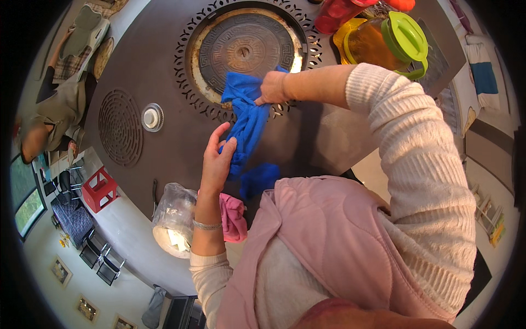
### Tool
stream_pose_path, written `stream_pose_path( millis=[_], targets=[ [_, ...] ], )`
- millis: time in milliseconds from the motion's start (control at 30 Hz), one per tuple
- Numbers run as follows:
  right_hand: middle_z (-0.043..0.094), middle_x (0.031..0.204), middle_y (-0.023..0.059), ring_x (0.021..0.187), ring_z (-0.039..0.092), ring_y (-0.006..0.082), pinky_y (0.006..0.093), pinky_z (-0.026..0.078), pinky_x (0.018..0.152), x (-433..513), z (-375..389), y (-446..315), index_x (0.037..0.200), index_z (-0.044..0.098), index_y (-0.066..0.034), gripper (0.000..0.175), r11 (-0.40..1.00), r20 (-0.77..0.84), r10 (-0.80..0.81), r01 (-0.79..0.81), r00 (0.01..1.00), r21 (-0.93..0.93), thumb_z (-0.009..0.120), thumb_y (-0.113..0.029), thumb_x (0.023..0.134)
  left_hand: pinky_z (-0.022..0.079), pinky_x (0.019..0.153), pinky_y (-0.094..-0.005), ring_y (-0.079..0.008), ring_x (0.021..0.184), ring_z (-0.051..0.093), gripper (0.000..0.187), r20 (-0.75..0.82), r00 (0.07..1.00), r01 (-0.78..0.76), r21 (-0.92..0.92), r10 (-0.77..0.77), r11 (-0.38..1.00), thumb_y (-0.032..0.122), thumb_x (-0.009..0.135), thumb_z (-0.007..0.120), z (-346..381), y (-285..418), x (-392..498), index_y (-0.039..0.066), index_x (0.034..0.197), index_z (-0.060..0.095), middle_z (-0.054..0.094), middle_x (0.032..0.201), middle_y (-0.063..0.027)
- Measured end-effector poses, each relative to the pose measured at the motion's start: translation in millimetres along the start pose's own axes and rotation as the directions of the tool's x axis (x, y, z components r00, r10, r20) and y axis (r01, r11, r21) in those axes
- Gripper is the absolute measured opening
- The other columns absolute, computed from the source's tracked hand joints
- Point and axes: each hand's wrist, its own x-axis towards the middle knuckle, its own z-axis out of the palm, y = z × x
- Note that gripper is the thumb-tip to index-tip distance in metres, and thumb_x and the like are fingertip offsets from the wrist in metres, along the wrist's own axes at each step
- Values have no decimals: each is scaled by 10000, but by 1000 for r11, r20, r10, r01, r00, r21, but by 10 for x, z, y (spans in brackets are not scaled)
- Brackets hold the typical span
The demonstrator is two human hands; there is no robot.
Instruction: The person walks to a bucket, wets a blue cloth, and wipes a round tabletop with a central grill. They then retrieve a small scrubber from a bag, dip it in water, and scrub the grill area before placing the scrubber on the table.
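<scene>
A bunched blue cloth [248, 130] stretches over the dark tabletop [176, 164] from the rim of the round inset burner plate [244, 51] towards my body. My right hand [273, 88] grips its far end, fingers folded into the fabric near the plate's lower edge. At the cloth's near left side, my left hand [218, 162] holds a fold between thumb and fingers, with the index finger stretched out. A blurred blue piece [259, 179] lies nearer my body; whether it belongs to the same cloth I cannot tell.
Right of the plate stands a pitcher [376, 43] with a green lid, beside a red container [339, 14]. A round slotted mat [121, 127] and a small glass dish [152, 117] lie left. By my left forearm are a plastic-wrapped item [174, 218] and pink cloth [233, 218]. A person [61, 103] sits left.
</scene>
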Motion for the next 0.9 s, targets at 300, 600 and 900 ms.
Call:
stream_pose_path(
  millis=[300, 600, 900],
  targets=[
    [675, 1005, 110, 949, 639, 281, 380, 507, 793, -178, -206, 19, 980, 666, -115, 245, 917, -12, 202, -184, 979, 354, 510, -258, 856, 324, 562, -153, -4, 648, 393, 393, -128, 988, -74, 67, 82, 995, 139, 910, 579, -41, 74, -22, 58, 1284, 490, 466, 714, 79],
    [661, 879, 38, 837, 606, 145, 332, 478, 764, -1344, -1205, 55, 983, 657, -79, 380, 170, -164, 295, 117, 942, 979, 544, -430, 892, 456, 909, -320, -196, 1032, 577, 388, -243, 907, -381, -131, 343, 915, 158, 930, 499, -391, 950, -313, -5, 1282, 472, 569, 1176, -122],
    [660, 1083, 92, 1017, 624, 271, 397, 495, 838, -1006, -676, 573, 1089, 673, -156, 333, 753, 76, 617, -616, 783, 231, 540, -380, 881, 503, 653, -360, -237, 722, 639, 177, 260, 745, -438, 885, 614, 157, 272, 862, 610, 15, 842, 842, 133, 954, 667, 632, 786, -97]
  ],
)
